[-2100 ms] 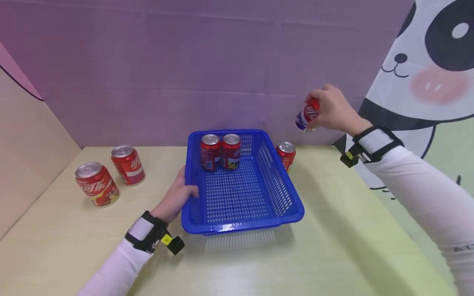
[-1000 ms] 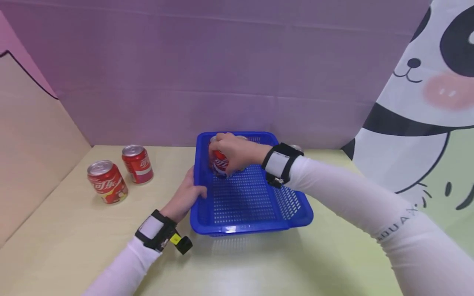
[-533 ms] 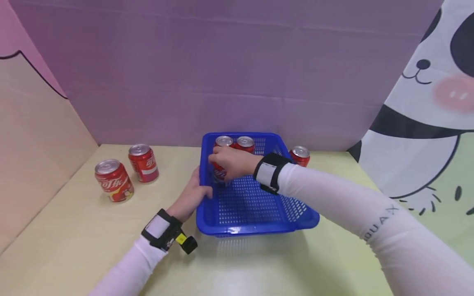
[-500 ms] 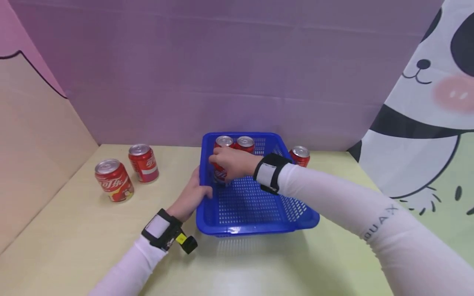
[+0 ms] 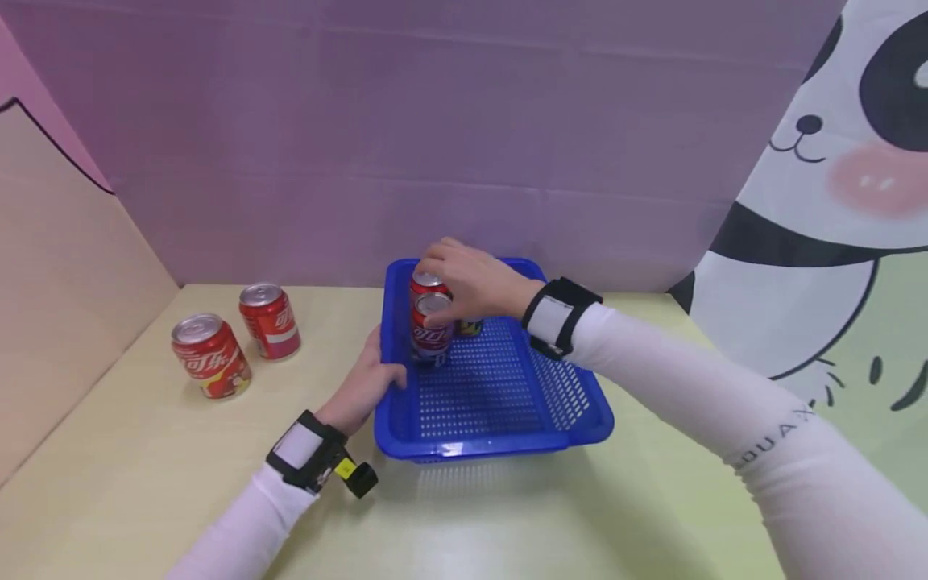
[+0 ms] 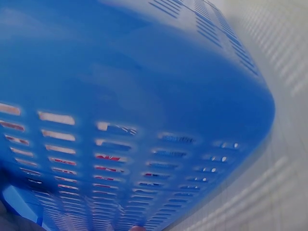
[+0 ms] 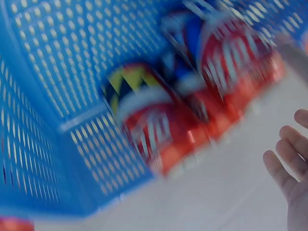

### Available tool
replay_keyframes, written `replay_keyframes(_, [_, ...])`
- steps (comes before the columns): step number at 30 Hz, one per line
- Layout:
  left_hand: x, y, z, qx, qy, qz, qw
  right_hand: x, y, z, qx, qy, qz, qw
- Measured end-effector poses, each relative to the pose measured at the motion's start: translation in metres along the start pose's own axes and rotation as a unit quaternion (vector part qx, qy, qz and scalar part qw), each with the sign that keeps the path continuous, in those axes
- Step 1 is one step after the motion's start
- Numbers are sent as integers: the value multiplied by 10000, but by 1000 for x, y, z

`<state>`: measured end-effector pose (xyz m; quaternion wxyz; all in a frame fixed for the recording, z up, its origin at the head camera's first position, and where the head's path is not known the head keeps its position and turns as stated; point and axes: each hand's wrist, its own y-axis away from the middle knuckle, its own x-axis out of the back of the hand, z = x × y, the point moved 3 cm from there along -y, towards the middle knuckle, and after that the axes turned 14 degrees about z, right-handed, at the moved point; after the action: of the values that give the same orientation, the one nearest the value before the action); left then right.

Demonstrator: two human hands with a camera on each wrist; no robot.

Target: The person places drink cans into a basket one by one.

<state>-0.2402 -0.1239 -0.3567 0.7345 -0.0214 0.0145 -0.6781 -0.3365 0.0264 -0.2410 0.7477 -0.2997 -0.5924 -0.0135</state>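
My left hand [image 5: 362, 387] grips the left rim of a blue perforated plastic basket [image 5: 493, 445], thumb over the edge. Over the basket's back left corner, my right hand [image 5: 478, 278] has its fingers spread just above the soda cans. One red can [image 5: 431, 338] stands upright close in front of another red can [image 5: 423, 283]. A further can, with a yellow and black pattern [image 7: 137, 84], stands beside them, mostly hidden by my right hand in the head view. The right wrist view is blurred but shows fingers [image 7: 279, 175] apart from the cans.
Two more red cans, a nearer one [image 5: 212, 356] and a farther one [image 5: 270, 322], stand on the light wooden table [image 5: 507, 524] left of the basket. A purple backdrop [image 5: 348, 161] rises behind, and a panda-print cloth [image 5: 834, 225] hangs at the right.
My right hand has brought a can from the right into the basket, set it before the back left can, and let go, rising slightly. The left hand keeps its grip on the rim.
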Motion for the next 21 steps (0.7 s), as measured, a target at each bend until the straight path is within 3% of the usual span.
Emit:
replay_keyframes(4, [2, -1, 0, -11, -54, -17, 10000, 41, 11, 22, -907, 241, 522, 9942])
replay_keyframes(9, [9, -1, -1, 39, -140, 71, 9999, 71, 38, 44, -2161, 244, 707, 9735])
replay_keyframes(12, [16, 0, -2, 117, -144, 116, 9998, 74, 58, 51, -2700, -62, 588, 9610])
replay_keyframes(17, [23, -2, -3, 38, -96, 139, 9998, 62, 95, 52, -3223, -634, -2, 9445])
replay_keyframes(21, [25, -4, -3, -90, -73, 149, 9998, 48, 122, 49, -3742, -1140, -554, 9186])
